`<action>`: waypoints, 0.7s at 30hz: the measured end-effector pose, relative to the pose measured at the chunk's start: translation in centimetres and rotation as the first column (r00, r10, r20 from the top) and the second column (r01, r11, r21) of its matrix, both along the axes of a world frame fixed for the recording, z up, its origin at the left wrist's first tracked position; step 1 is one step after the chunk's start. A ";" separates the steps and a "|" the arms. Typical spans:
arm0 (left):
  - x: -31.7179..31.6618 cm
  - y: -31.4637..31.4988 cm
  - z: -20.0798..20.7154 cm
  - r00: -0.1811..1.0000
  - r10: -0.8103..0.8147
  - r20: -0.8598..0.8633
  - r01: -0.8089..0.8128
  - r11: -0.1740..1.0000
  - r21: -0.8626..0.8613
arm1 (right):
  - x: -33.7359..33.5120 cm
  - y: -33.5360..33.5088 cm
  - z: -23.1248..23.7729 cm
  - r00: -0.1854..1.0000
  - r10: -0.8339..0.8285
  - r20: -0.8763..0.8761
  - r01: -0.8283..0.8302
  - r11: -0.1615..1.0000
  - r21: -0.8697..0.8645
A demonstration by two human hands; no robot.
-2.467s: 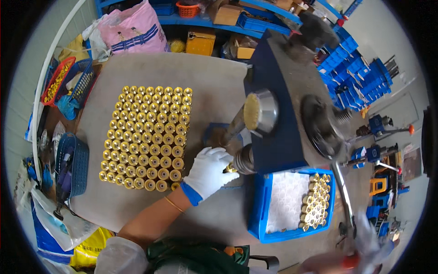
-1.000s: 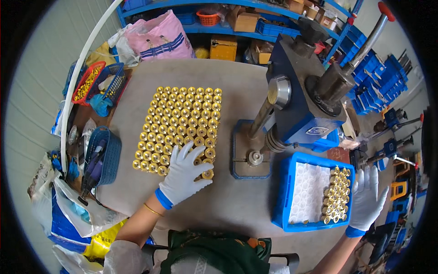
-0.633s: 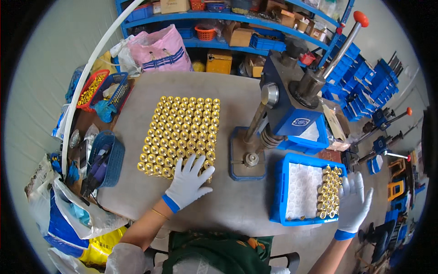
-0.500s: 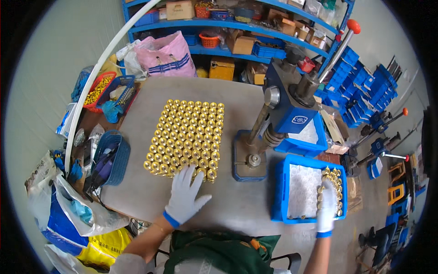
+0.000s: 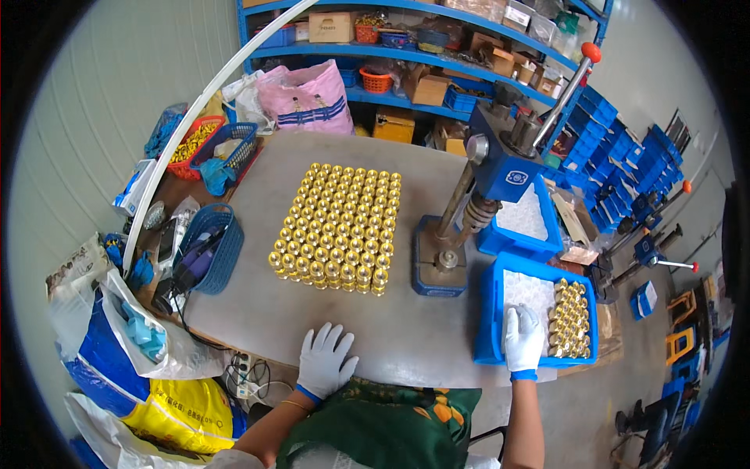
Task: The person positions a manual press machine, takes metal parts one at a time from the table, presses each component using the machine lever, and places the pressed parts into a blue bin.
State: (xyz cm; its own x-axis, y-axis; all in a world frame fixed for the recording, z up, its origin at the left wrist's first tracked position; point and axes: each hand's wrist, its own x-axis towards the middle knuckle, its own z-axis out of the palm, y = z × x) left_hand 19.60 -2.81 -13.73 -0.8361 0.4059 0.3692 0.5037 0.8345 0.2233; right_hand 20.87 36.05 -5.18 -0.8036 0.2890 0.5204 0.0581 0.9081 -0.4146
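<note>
A block of shiny brass-coloured fittings (image 5: 340, 227), round with open tops, stands in tight rows on the grey table (image 5: 258, 328). My left hand (image 5: 324, 363), in a white glove with a blue cuff, lies at the table's front edge, fingers spread, holding nothing. To the right, my right hand (image 5: 523, 340), gloved alike, reaches over the front wall of a blue bin (image 5: 484, 344). Its fingers are curled together against the white liner (image 5: 525, 288); what they hold, if anything, is hidden. More brass fittings (image 5: 570, 320) stand in rows along the bin's right side.
A blue lever press (image 5: 500, 168) with a red knob stands between the block and the bins. Behind the near bin is another blue bin (image 5: 519, 246) with white lining. A dark blue basket (image 5: 223, 262) of tools sits at the left; bags (image 5: 183, 414) lie below it.
My left hand has drawn back from the block of fittings to the table edge. My right hand has moved left within the bin, off the fittings. The view has shifted slightly.
</note>
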 end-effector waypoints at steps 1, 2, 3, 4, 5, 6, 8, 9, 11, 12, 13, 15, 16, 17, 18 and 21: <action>0.1 -0.1 -0.1 1.000 -0.005 0.003 0.005 1.000 -0.006 | 0.0 -0.1 -0.1 1.000 -0.012 -0.004 0.012 1.000 0.017; 0.0 0.0 -0.1 1.000 -0.008 0.006 0.008 1.000 -0.011 | -0.1 -0.1 -0.1 1.000 -0.022 -0.009 0.022 0.999 0.035; 0.0 0.0 -0.1 1.000 -0.004 0.009 0.004 1.000 -0.011 | -0.1 0.1 -0.3 1.000 -0.018 -0.006 0.018 0.999 0.036; -0.1 0.2 -0.1 1.000 -0.006 0.012 0.006 1.000 -0.004 | 0.0 0.5 -0.5 1.000 -0.011 -0.021 0.012 0.999 0.047; 0.0 0.3 0.0 1.000 -0.010 0.018 0.010 1.000 0.001 | 0.1 0.6 -0.6 0.999 -0.005 -0.033 0.007 0.998 0.057; -0.1 0.3 0.1 1.000 -0.008 0.024 0.008 1.000 -0.001 | 0.0 0.6 -0.6 1.000 -0.003 -0.027 0.004 0.998 0.056; -0.2 0.3 0.5 1.000 -0.010 0.027 0.010 1.000 -0.001 | -0.1 0.6 -0.5 1.000 0.011 -0.025 -0.010 0.999 0.037; -0.2 0.2 0.4 0.999 -0.008 0.031 0.008 1.000 -0.002 | -0.1 0.6 -0.7 1.000 0.012 -0.021 -0.012 0.999 0.037; -0.3 0.1 0.2 1.000 -0.007 0.023 0.007 1.000 -0.010 | -0.1 0.6 -1.1 0.999 -0.017 -0.049 0.022 0.995 0.102; -0.4 0.1 0.1 1.000 -0.006 0.023 0.006 1.000 -0.010 | -0.2 0.5 -1.0 0.999 -0.016 -0.050 0.021 0.995 0.102; -0.5 0.0 -0.1 0.999 -0.010 0.033 0.010 1.000 0.003 | -0.3 0.3 -0.7 0.999 0.001 -0.042 0.003 0.996 0.085; -0.2 -0.3 -0.1 0.998 -0.023 0.052 0.022 1.000 0.012 | 0.0 -0.2 -0.5 1.000 0.009 -0.026 -0.007 0.998 0.063; -0.1 -0.4 0.0 0.998 -0.027 0.058 0.026 1.000 0.010 | 0.0 -0.3 -0.4 0.999 0.021 -0.030 -0.019 0.999 0.047; -0.4 -0.3 0.0 0.997 -0.042 0.061 0.041 0.999 0.023 | 0.0 -0.3 0.0 0.999 0.022 -0.037 -0.021 0.999 0.046; -0.6 -0.2 -0.1 0.996 -0.065 0.061 0.063 0.997 0.034 | 0.0 -0.3 0.5 0.999 0.001 -0.036 0.001 0.998 0.057; -1.2 0.4 0.9 0.989 -0.088 0.121 0.076 0.992 0.098 | 0.6 -0.4 1.7 1.000 0.020 -0.010 -0.019 0.997 0.079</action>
State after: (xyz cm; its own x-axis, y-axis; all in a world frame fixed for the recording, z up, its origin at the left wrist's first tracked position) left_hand 18.41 -2.38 -12.80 -0.8434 0.4435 0.3034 0.5327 0.7644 0.3632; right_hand 21.44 35.70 -3.49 -0.8031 0.2310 0.5492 0.0362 0.9390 -0.3419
